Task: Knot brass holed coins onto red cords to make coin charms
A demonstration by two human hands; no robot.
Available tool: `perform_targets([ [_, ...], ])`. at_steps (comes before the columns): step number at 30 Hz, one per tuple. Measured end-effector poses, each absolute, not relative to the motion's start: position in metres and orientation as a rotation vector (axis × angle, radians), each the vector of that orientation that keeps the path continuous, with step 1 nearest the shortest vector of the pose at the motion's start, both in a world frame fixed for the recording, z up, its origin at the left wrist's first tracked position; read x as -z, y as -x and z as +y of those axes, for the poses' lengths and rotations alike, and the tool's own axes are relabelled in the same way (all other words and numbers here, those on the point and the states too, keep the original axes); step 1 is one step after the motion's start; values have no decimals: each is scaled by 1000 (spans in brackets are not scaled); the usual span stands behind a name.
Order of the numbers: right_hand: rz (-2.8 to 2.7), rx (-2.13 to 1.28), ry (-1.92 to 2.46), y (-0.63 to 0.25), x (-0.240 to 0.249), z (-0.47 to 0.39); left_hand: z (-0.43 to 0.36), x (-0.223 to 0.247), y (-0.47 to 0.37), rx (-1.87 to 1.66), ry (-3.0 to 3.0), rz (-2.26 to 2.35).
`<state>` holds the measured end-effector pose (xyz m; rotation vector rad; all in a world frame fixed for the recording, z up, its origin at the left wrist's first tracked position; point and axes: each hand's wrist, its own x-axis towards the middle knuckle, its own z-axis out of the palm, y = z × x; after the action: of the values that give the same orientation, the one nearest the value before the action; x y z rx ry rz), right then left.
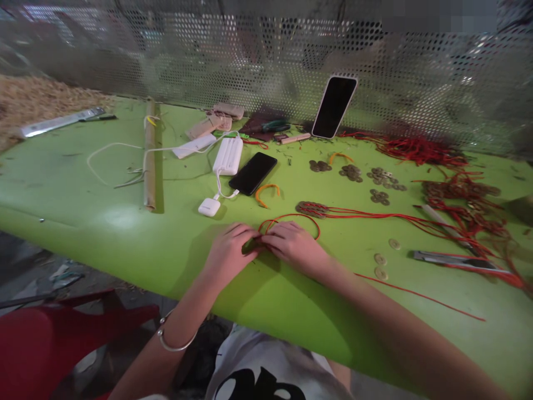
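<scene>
At the centre of the frame, a red cord (318,226) lies looped, its near part apparently pinched in the fingertips of the left hand (231,249) and right hand (296,248), which meet; the join between them is hidden. Just above right, a coin bundle (312,209) appears already strung on red strands (387,215). Right of centre, three loose coins (377,259) lie uncorded, seemingly unused.

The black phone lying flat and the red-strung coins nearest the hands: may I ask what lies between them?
A curved orange piece lies between phone and coins in the head view.
</scene>
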<state>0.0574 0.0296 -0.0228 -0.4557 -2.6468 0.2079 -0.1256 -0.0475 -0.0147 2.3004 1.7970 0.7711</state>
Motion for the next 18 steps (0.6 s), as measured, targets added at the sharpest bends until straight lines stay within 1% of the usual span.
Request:
perform_targets([
  [18,-2891,112,416,-48,-1,27,-45,13,126,-695,-2295,1782],
])
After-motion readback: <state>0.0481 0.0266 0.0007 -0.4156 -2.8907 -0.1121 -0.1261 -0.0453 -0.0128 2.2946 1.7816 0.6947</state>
